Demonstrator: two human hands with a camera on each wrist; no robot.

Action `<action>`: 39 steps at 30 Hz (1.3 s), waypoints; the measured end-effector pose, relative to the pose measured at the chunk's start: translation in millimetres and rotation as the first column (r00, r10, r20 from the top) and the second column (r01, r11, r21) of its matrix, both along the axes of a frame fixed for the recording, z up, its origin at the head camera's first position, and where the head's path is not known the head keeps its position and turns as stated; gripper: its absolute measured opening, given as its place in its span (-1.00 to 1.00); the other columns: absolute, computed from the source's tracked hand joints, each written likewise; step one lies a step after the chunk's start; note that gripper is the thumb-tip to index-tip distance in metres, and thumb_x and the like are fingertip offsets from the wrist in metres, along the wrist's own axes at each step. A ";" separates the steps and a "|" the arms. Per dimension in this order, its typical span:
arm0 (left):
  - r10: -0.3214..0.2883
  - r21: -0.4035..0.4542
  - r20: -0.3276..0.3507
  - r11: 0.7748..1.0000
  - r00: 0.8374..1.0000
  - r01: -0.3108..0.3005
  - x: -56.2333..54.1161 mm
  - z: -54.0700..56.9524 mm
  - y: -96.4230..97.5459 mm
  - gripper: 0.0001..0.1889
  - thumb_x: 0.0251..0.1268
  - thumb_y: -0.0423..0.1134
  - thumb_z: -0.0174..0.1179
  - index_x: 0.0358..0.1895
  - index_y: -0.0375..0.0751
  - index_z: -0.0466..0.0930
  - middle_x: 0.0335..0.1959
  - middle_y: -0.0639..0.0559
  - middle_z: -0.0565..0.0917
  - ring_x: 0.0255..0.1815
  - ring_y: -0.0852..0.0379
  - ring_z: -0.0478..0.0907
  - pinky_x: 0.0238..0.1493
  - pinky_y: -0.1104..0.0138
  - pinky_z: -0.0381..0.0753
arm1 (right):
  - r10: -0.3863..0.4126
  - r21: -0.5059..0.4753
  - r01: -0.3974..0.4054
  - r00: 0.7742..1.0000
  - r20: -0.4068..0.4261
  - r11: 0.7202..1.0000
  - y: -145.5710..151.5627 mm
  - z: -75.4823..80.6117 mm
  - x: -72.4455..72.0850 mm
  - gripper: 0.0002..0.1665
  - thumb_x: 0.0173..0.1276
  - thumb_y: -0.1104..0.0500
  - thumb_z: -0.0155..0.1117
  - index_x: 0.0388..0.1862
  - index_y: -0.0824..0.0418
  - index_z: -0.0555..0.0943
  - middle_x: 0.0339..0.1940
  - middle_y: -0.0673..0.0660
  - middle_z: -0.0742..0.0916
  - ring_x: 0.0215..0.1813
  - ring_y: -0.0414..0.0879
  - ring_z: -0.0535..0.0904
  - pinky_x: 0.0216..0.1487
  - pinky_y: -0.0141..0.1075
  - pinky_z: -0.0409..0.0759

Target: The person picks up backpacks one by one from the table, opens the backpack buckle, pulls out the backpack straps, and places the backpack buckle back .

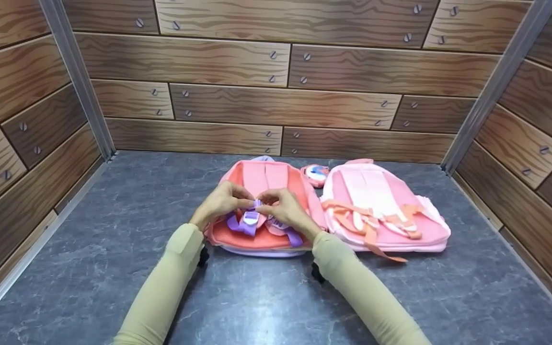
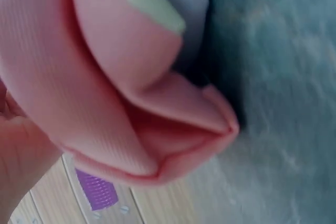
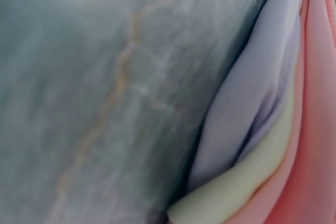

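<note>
A coral backpack [image 1: 257,243] with a lilac underside lies with its strap side up in the head view. Over its middle, my left hand [image 1: 223,200] and my right hand [image 1: 286,207] meet, each pinching a small purple strap piece [image 1: 257,205] between thumb and fingers. Below them, a purple strap end [image 1: 244,228] with a buckle [image 1: 251,218] hangs on the left and another purple strap end [image 1: 295,238] on the right. The left wrist view shows folded coral fabric [image 2: 100,77] beside part of the hand; the right wrist view shows the bag's lilac side [image 3: 247,103].
A pale pink backpack [image 1: 419,239] with orange straps [image 1: 371,234] lies against the coral one on the right. Between their tops sits a small round item [image 1: 315,175] with a white and blue face. Wood-patterned walls [image 1: 276,103] enclose the dark marbled table [image 1: 113,230].
</note>
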State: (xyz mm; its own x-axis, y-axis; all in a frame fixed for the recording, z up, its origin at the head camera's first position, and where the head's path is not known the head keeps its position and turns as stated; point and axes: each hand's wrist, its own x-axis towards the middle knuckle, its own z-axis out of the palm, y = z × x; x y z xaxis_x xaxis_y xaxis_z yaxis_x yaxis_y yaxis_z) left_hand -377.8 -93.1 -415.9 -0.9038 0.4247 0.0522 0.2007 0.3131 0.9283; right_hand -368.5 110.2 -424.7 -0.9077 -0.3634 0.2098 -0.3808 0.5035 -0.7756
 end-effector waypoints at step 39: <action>0.126 0.058 0.042 0.990 0.991 -0.128 1.6 -1.8 7.5 -0.87 0.18 -0.42 0.31 -0.22 -0.40 0.73 -0.46 0.05 0.69 -0.66 0.29 0.42 -0.60 0.48 0.43 | -0.020 -0.086 0.023 0.999 0.042 0.996 1.3 0.7 -0.9 -0.68 0.13 0.18 0.50 -0.09 0.14 0.75 -0.19 0.11 0.80 -0.19 -0.14 0.70 -0.08 -0.35 0.62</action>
State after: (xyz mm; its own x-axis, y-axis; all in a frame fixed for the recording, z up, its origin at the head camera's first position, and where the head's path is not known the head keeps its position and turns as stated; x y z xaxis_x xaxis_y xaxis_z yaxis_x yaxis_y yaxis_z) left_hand -376.2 -85.6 -417.7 -0.9520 0.3036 0.0387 0.1270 0.2771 0.9524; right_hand -369.4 111.6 -424.1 -0.9236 -0.3260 0.2016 -0.3374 0.4419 -0.8312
